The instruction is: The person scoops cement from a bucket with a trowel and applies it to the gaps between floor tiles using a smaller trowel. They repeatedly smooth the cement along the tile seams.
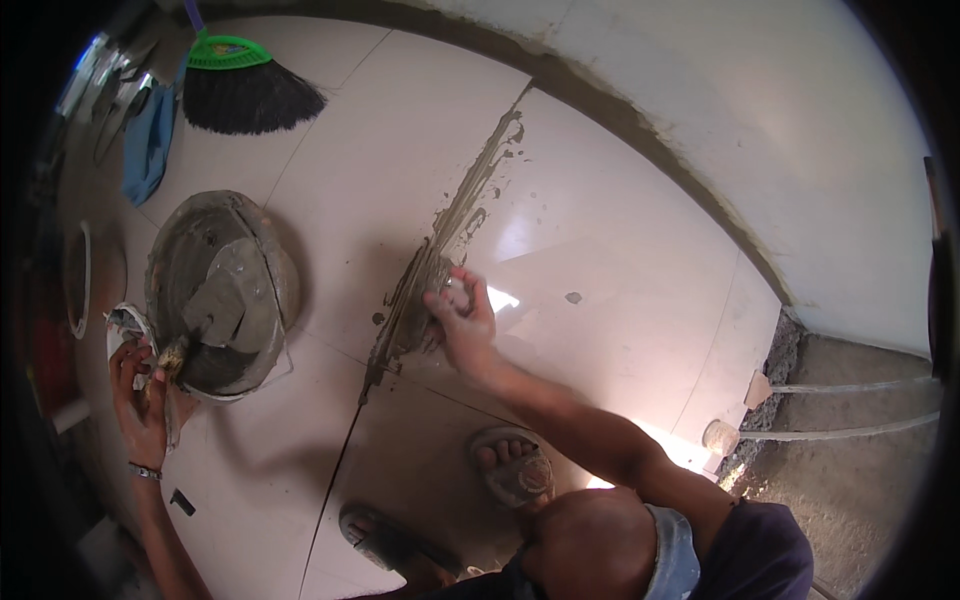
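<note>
My right hand is closed low over the tiled floor, fingertips down at a joint smeared with wet grey grout. Whatever lies under those fingers is coated grey and too hidden to name. To the left, a black bucket with grey mix inside stands tilted in view. A trowel rests in it, its blade coated and its handle pointing toward me. My left hand, a band at its wrist, is curled at the end of that handle, beside a pale, stained rim of something partly hidden.
A broom with black bristles and a green head lies at the far left, near a blue cloth. A pale wall runs along the far right. My sandalled feet are close below. At right are a broken floor edge and two pale bars.
</note>
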Action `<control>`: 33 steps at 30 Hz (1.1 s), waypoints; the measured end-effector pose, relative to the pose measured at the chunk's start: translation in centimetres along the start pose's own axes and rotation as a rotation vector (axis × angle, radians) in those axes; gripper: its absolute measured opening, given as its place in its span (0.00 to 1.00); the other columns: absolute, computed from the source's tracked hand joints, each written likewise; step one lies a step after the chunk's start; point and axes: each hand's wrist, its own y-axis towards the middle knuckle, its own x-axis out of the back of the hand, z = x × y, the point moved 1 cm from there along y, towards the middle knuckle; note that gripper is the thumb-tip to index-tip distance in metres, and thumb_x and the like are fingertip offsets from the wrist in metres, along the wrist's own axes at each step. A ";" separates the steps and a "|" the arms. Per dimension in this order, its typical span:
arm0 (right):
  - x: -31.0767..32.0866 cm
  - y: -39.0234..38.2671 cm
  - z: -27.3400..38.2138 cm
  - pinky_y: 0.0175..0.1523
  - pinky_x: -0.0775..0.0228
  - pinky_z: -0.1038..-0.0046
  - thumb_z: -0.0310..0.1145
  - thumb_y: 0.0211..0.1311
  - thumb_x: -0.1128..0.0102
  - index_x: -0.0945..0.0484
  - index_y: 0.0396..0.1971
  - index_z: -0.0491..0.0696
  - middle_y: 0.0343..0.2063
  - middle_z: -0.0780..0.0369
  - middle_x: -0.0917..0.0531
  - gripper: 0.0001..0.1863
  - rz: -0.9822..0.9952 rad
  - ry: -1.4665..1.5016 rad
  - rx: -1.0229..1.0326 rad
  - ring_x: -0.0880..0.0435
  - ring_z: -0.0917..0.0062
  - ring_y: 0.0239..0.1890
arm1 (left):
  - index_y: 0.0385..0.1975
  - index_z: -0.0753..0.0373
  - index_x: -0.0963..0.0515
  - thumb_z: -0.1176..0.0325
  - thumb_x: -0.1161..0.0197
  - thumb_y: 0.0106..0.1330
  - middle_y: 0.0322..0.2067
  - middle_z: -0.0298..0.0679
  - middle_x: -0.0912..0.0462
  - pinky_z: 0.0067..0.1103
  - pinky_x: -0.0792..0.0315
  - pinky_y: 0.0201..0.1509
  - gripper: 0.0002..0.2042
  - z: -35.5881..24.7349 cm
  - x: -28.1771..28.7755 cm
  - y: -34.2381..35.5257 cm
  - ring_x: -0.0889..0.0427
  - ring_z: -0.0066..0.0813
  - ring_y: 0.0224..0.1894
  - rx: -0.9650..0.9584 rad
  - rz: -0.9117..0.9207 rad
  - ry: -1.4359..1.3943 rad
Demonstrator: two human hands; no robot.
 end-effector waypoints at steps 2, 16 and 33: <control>0.4 -0.5 -0.5 0.23 0.35 0.81 0.28 0.63 0.33 0.34 0.58 0.48 0.33 0.68 0.19 0.26 -0.012 0.028 -0.036 0.23 0.84 0.25 | 0.52 0.69 0.26 0.64 0.40 0.71 0.60 0.46 0.33 0.33 0.36 0.66 0.17 -0.2 0.0 0.0 0.32 0.42 0.64 0.020 -0.002 -0.025; 5.5 17.6 13.7 0.40 0.19 0.73 0.29 0.66 0.39 0.31 0.51 0.44 0.43 0.59 0.20 0.16 0.089 0.114 0.120 0.16 0.73 0.40 | 0.53 0.67 0.26 0.62 0.41 0.71 0.61 0.47 0.34 0.33 0.37 0.67 0.17 -0.3 0.2 -1.0 0.31 0.42 0.64 0.001 -0.009 0.067; 4.7 15.5 18.8 0.53 0.23 0.70 0.36 0.71 0.52 0.24 0.50 0.45 0.44 0.60 0.17 0.15 0.308 0.007 0.068 0.17 0.75 0.45 | 0.51 0.69 0.26 0.64 0.41 0.70 0.61 0.46 0.35 0.32 0.35 0.65 0.17 0.2 -0.1 -1.1 0.30 0.40 0.62 0.033 0.003 -0.002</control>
